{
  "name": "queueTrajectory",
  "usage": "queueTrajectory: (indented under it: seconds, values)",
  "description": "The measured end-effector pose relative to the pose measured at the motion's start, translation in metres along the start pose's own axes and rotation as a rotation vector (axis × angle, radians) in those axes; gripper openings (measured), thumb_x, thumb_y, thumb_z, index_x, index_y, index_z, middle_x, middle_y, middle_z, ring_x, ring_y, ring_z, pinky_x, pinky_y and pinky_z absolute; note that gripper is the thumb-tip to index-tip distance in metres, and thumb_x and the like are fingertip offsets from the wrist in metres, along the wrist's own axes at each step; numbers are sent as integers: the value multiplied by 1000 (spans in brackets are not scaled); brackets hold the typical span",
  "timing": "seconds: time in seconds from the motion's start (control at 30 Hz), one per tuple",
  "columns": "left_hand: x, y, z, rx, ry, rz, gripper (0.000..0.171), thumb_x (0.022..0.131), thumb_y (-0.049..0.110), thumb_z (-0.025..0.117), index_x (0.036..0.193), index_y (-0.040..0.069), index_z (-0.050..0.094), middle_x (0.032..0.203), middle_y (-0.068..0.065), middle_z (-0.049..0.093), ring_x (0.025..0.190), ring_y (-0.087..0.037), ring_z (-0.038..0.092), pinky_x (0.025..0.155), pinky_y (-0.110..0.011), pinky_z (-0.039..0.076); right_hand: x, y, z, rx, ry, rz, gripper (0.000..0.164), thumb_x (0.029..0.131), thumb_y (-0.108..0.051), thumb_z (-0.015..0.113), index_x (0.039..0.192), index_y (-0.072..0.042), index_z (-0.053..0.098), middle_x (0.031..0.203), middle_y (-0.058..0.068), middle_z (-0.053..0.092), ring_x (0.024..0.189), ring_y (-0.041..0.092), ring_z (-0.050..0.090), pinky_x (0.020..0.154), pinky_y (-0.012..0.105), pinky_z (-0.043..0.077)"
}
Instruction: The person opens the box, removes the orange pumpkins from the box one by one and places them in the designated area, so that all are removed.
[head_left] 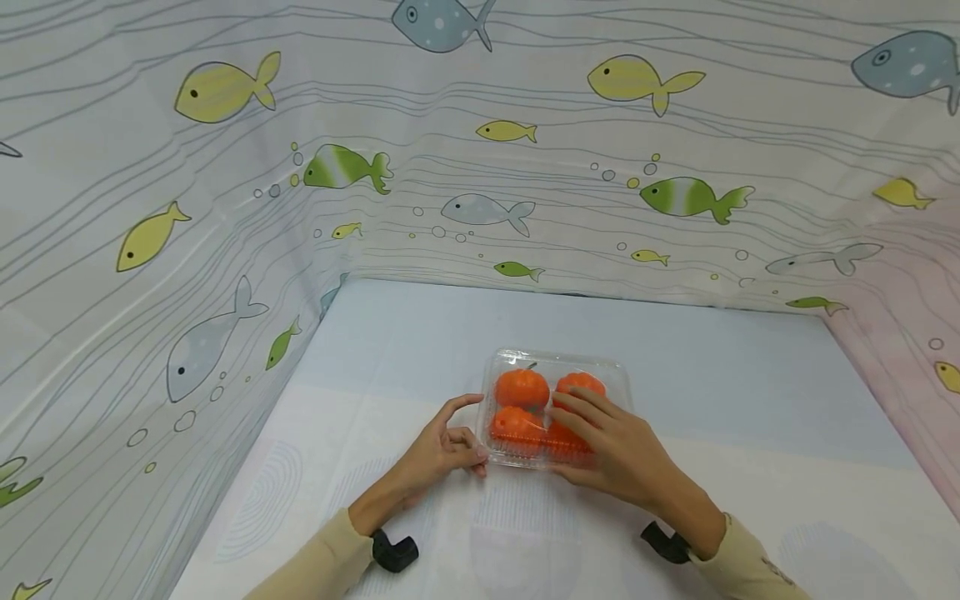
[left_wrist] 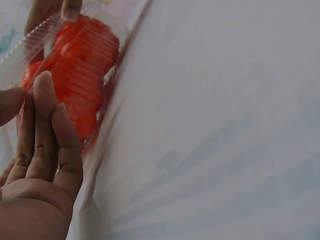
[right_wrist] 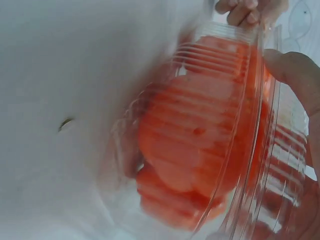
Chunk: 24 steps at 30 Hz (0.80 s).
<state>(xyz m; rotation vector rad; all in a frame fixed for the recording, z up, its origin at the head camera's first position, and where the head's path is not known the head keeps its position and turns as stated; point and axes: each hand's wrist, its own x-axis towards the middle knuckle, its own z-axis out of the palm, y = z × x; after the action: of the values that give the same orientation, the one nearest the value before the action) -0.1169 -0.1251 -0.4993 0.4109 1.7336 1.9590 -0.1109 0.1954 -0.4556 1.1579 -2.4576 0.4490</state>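
Note:
A clear plastic clamshell box (head_left: pixel 555 360) on the table holds several small orange pumpkins (head_left: pixel 522 389), one with a dark stem. At its near left corner, my left hand (head_left: pixel 442 446) grips the rim between thumb and fingers, the index finger reaching along the left side. My right hand (head_left: pixel 626 450) spreads over the right part of the lid, its thumb at the front rim, covering some of the pumpkins. In the right wrist view the thumb (right_wrist: pixel 287 67) lies against the ridged rim, where lid and base edges run close together.
The table (head_left: pixel 720 375) has a pale blue far band and a whitish near part with faint line patterns. Fabric walls (head_left: pixel 420 308) printed with fish close it in at the back and both sides. Black straps (head_left: pixel 393 550) sit at both wrists.

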Motion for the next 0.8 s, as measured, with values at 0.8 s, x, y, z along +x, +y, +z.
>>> queueTrajectory:
  seconds: [0.8]
  values:
    - [1,-1,-3,-1,-20,17,82,95,4,74,160,23,27,90,-15,68,77,-29,71,86,-44,59,-38,16,-20,15,-26,65,84,70,-38,94,142,-9,61,149,7,56,138,30,50,89,44,59]
